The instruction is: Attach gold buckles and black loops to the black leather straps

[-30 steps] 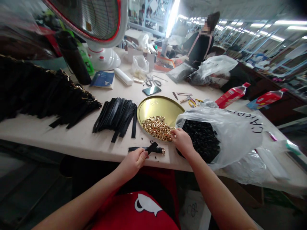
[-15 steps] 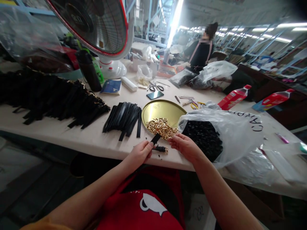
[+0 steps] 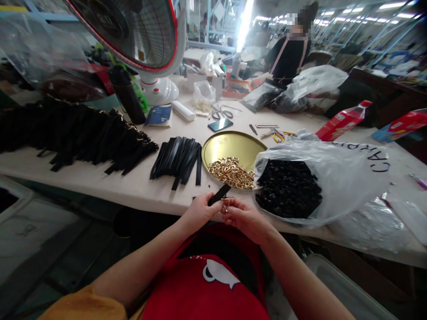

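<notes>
My left hand (image 3: 199, 210) pinches a short black strap (image 3: 219, 194) that sticks up and to the right from its fingers. My right hand (image 3: 243, 215) sits right beside it with fingers pinched on a small gold buckle (image 3: 224, 207) at the strap's lower end. Both hands hover at the table's near edge. Just beyond them lies a round gold tray (image 3: 233, 145) with a heap of gold buckles (image 3: 232, 172). A bundle of black straps (image 3: 178, 158) lies to the tray's left.
An open plastic bag (image 3: 336, 173) of small black parts lies right of the tray. A long pile of black straps (image 3: 73, 133) covers the table's left. A fan (image 3: 143, 40), dark bottle (image 3: 125, 93), phone (image 3: 220, 125) and scissors (image 3: 220, 113) stand behind. A person works at the far end.
My right hand left the buckle heap and came back to meet my left hand at the table edge. The strap was lifted off the table and tilted upward.
</notes>
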